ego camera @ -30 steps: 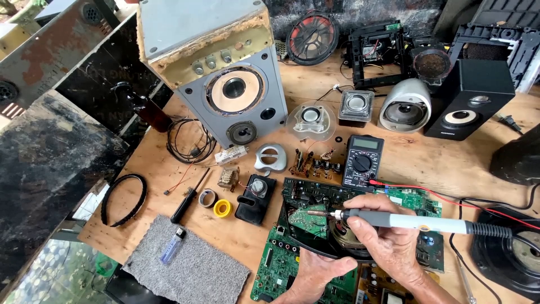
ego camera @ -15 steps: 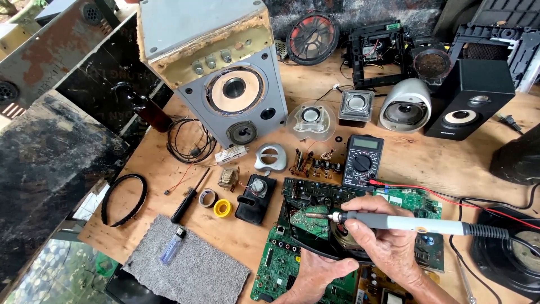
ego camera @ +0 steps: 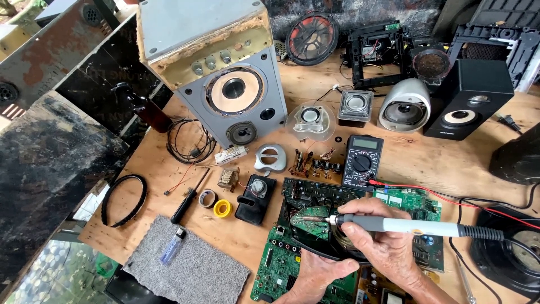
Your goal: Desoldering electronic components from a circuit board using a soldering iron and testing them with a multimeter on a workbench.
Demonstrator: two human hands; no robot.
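Pinching the grey handle, the right hand (ego camera: 382,247) keeps a closed grip on the soldering iron (ego camera: 394,226), tip resting on the small green circuit board (ego camera: 311,220). The left hand (ego camera: 320,276) clamps the dark rim beneath that board from below, fingers curled shut. Both sit on larger green boards (ego camera: 281,267) on the wooden bench (ego camera: 439,155). A black multimeter (ego camera: 361,161) lies just behind; a yellow tape roll (ego camera: 222,209) lies to the left.

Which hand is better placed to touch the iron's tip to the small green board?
Right. The right hand holds the soldering iron, its tip at the small green board. The left hand is below, on the dark curved part.
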